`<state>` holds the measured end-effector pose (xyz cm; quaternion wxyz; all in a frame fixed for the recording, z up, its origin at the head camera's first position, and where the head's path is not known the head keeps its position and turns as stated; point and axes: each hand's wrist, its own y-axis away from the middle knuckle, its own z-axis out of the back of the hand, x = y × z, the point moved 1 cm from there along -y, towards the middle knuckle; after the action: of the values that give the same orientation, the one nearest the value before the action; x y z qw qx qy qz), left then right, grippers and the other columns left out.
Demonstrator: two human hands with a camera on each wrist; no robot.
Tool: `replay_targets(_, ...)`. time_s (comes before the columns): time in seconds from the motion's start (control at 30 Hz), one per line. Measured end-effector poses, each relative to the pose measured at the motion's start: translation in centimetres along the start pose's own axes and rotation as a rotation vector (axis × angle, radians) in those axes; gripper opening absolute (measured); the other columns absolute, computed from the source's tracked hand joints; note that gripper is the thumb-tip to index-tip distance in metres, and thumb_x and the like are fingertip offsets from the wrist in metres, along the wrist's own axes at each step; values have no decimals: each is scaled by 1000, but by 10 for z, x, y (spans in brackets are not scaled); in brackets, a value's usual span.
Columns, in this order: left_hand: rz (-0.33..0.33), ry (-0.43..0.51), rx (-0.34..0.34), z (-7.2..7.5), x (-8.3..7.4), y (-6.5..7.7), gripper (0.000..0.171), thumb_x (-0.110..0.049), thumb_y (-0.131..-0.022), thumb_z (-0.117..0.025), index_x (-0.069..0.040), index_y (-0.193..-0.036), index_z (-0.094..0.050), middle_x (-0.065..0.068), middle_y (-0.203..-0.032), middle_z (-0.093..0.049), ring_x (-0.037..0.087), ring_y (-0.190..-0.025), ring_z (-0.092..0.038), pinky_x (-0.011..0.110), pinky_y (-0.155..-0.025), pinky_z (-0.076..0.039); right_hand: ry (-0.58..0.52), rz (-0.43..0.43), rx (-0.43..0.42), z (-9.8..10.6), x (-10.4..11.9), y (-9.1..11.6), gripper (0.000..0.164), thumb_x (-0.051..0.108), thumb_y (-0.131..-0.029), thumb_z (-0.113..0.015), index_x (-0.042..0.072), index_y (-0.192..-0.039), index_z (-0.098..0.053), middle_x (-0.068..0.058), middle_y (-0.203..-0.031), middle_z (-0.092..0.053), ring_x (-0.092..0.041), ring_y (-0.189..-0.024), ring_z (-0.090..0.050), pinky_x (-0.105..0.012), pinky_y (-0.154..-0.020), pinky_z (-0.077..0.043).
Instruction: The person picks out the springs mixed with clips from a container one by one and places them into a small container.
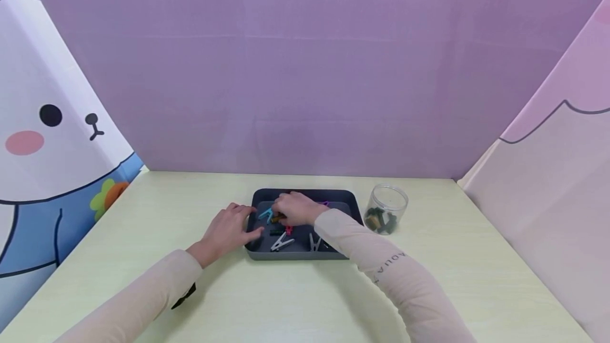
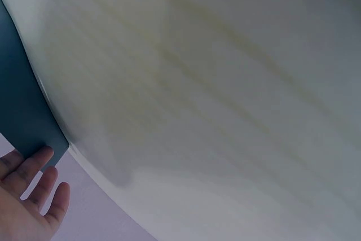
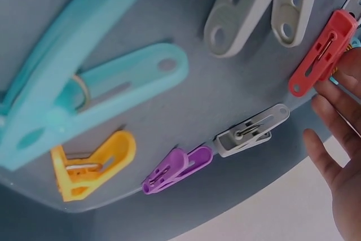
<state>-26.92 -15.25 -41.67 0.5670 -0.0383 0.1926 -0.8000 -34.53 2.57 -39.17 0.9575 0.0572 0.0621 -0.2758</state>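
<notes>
A dark grey tray (image 1: pixel 305 255) holds several clothespins. My left hand (image 1: pixel 230 229) rests at its left rim with fingers spread; the left wrist view shows fingertips against the tray wall (image 2: pixel 28 100). My right hand (image 1: pixel 297 209) reaches down into the tray, its fingertips around a small brownish-yellow piece (image 1: pixel 277 218) beside a turquoise clothespin (image 1: pixel 266 215). Whether they pinch it I cannot tell. In the right wrist view, the fingers (image 3: pixel 338 114) are close to a red clothespin (image 3: pixel 322 52). Purple (image 3: pixel 175 170), yellow (image 3: pixel 93 167) and grey clothespins (image 3: pixel 251 131) lie around.
To the right of the tray stands a clear lidless jar (image 1: pixel 389 197) with dark green and tan pieces inside. A dark green piece (image 1: pixel 277 232) lies in the tray. Behind the pale table (image 1: pixel 267 300) rises a purple backdrop (image 1: pixel 305 78).
</notes>
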Motion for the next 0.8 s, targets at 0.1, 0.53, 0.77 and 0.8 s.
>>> replay_targets(0.1,-3,-1,-3,0,0,0,55,-51,-78,-61,-8,-112,-62,9,-108,-66,26,-101,-56,42,-80,-49,-3,6,2,0,1,-1,12,27,-84,-64,20,-94,-68,8,-94,-64,-11,-88,-54,-28,-77,-47)
replay_targets(0.53,-4,3,-4,0,0,0,54,-50,-78,-63,-8,-112,-63,9,-108,-66,26,-100,-56,42,-78,-49,26,15,-1,0,3,-2,7,26,-85,-63,21,-89,-66,8,-91,-63,-11,-86,-53,-28,-77,-45)
replay_targets(0.77,-9,-3,-10,1,0,1,53,-50,-79,-61,-8,-111,-63,8,-106,-66,25,-99,-56,41,-77,-49,35,25,-13,1,3,-2,7,26,-85,-63,20,-89,-66,7,-91,-63,-11,-86,-53,-27,-76,-46)
replay_targets(0.8,-8,-4,-9,1,0,1,53,-51,-79,-61,-8,-111,-63,8,-106,-66,25,-99,-56,41,-77,-49,36,25,-13,1,3,-2,8,26,-85,-63,20,-90,-65,7,-91,-63,-11,-86,-53,-27,-76,-46)
